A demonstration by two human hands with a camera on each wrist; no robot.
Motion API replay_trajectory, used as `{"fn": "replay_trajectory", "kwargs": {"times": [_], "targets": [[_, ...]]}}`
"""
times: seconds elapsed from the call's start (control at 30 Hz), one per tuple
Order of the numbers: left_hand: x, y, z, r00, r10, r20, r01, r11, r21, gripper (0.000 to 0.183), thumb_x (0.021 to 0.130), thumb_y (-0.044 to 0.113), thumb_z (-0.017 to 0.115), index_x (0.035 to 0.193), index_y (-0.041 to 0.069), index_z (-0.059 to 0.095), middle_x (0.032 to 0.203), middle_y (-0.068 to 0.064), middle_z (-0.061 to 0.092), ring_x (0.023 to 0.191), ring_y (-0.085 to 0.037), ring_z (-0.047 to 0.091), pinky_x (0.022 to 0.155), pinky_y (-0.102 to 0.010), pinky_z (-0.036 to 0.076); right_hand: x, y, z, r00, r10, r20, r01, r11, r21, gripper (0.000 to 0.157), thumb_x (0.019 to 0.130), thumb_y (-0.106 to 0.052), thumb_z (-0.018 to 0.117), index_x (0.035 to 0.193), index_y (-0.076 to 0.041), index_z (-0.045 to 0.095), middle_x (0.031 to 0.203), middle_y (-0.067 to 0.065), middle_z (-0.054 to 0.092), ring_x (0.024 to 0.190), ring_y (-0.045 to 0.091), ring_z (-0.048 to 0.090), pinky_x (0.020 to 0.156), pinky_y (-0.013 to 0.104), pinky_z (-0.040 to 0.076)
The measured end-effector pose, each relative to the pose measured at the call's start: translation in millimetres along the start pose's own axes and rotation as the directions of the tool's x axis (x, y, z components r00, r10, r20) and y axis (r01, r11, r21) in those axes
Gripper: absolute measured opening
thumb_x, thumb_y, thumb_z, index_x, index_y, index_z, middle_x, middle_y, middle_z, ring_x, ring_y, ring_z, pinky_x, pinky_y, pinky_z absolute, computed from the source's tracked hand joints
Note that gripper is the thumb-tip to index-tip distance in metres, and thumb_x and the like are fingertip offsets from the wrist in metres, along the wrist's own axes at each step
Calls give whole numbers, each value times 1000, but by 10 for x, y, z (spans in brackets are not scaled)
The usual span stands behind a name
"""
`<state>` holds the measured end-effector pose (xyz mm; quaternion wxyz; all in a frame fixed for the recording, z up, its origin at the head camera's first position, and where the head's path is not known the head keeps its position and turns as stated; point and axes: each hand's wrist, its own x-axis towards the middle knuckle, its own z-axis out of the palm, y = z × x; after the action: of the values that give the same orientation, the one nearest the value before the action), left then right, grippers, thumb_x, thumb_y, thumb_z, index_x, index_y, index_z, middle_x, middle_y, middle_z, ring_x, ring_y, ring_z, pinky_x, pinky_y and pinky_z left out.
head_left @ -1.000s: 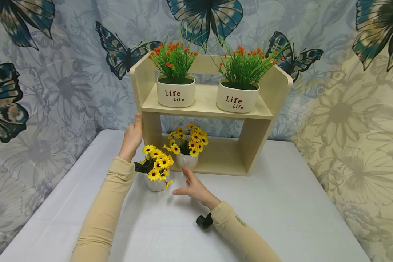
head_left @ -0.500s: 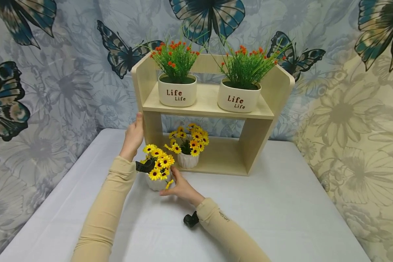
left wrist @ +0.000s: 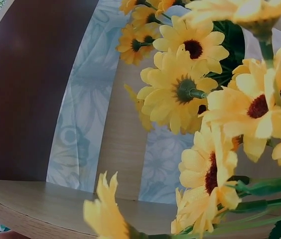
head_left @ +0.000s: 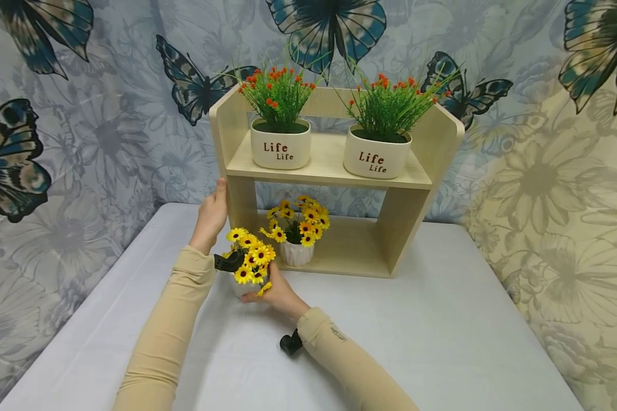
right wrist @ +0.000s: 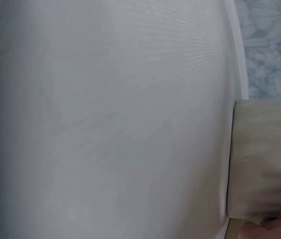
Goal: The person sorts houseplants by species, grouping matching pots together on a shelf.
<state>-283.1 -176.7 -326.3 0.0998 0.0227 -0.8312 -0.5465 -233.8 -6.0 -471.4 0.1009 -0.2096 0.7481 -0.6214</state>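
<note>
In the head view, my right hand (head_left: 280,292) grips the pot of a small potted yellow daisy plant (head_left: 252,257), thumb in front and fingers on its right side. This plant is in front of the shelf's lower left corner, and my left forearm and a black wrist mount overlap its left side. My left hand (head_left: 209,221) rests along the outer left side of a light wooden two-tier shelf (head_left: 334,178). A matching potted yellow daisy plant (head_left: 297,251) stands on the lower tier, toward the left. Yellow blooms (left wrist: 180,94) fill much of the left wrist view.
Two white oval pots with red-flowered greenery, a left one (head_left: 280,145) and a right one (head_left: 377,154), stand on the upper tier. A white cloth (head_left: 457,331) covers the table. Butterfly-patterned fabric (head_left: 118,131) hangs behind and at both sides.
My right hand has moved left from beside the lower-tier plant to the front daisy pot and taken hold of it. My left hand stays against the shelf's side.
</note>
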Motion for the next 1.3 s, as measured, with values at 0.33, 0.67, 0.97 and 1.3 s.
{"fn": "replay_trajectory", "kwargs": {"times": [0.33, 0.67, 0.97, 1.3], "targets": [[-6, 2, 5, 1000, -3, 0, 3, 1000, -11, 91, 86, 72, 15, 145, 3, 26, 143, -22, 32, 128, -40, 32, 103, -53, 25, 44, -186, 37, 971, -235, 34, 232, 970, 73, 86, 63, 4, 84, 134, -12, 40, 125, -6, 52, 114, 11, 48, 101, 29, 34], [-5, -3, 4, 1000, -2, 2, 2, 1000, 0, 91, 86, 72, 14, 146, 4, 26, 142, -23, 34, 126, -40, 35, 102, -53, 27, 141, 34, 129, 979, -192, -72, 191, 981, -11, 97, 60, -4, 88, 137, -17, 31, 128, -3, 45, 117, 12, 44, 102, 32, 32], [-15, -9, 12, 1000, 4, -2, -4, 1000, -14, 90, 86, 72, 15, 145, 5, 28, 142, -22, 34, 127, -40, 33, 103, -52, 26, 153, 185, 151, 981, -164, -108, 155, 984, -83, 95, 63, -9, 86, 139, -18, 29, 131, -3, 42, 120, 12, 42, 102, 31, 31], [-16, -19, -9, 1000, 15, 5, -15, 1000, -12, 89, 88, 70, 15, 145, 3, 26, 146, -20, 27, 131, -39, 26, 105, -53, 22, 74, 164, 14, 993, -112, -40, 108, 990, -96, 92, 67, -17, 85, 141, -17, 28, 135, 0, 44, 121, 14, 43, 101, 31, 33]]}}
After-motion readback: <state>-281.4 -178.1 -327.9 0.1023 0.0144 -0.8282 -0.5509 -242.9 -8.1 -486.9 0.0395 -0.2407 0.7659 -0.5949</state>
